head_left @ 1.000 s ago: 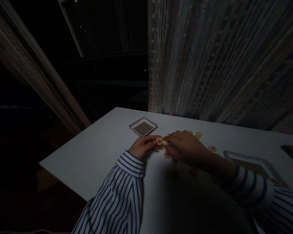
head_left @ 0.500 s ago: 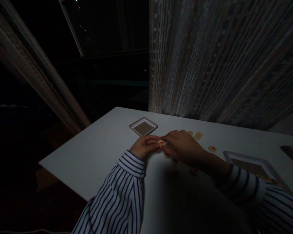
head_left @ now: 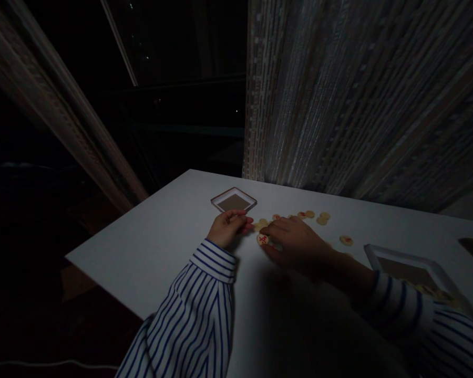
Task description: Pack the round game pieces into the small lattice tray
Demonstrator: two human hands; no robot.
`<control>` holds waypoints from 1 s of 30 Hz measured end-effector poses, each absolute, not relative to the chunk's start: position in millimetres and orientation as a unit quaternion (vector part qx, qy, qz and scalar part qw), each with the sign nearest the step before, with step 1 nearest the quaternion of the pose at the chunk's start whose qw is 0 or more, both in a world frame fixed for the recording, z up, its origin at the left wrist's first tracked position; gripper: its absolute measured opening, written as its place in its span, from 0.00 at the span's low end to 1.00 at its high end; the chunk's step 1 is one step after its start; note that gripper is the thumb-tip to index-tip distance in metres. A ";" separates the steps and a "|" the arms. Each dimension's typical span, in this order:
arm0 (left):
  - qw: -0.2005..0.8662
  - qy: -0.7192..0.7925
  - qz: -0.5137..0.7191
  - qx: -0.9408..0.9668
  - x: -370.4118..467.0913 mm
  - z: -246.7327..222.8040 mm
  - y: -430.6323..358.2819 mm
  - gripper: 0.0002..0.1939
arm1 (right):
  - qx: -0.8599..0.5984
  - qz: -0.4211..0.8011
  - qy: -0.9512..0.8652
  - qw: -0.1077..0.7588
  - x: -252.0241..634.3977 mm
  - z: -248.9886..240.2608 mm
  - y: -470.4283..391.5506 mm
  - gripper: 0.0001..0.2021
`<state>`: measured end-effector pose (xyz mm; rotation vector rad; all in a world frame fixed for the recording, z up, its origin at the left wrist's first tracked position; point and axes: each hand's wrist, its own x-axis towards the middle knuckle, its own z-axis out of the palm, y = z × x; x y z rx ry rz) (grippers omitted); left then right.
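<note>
My right hand pinches a round, pale xiangqi piece with a red character between thumb and fingers, just above the white table. To its left, my left hand is loosely curled with fingers a little apart, and I see nothing in it. Its fingertips are close to some pale pieces lying on the table; whether they touch is unclear. More pieces, some with red marks, lie behind the right hand, which partly hides them.
A shallow box lid or tray lies beyond my left hand. Another shallow tray with pieces in it stands at the right, partly behind my sleeve. Single pieces lie between. String curtains hang behind the table.
My left hand has let go of the red-marked piece and drawn slightly left. The piece is now in my right hand alone, a little lower. The view has shifted slightly.
</note>
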<state>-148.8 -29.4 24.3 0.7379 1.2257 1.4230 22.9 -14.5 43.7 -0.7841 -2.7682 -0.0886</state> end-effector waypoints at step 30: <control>0.374 0.587 0.578 0.427 -152.2 0.4 -19.5 0.08 | -0.247 0.018 -0.968 0.034 20.9 28.2 -17.1 0.16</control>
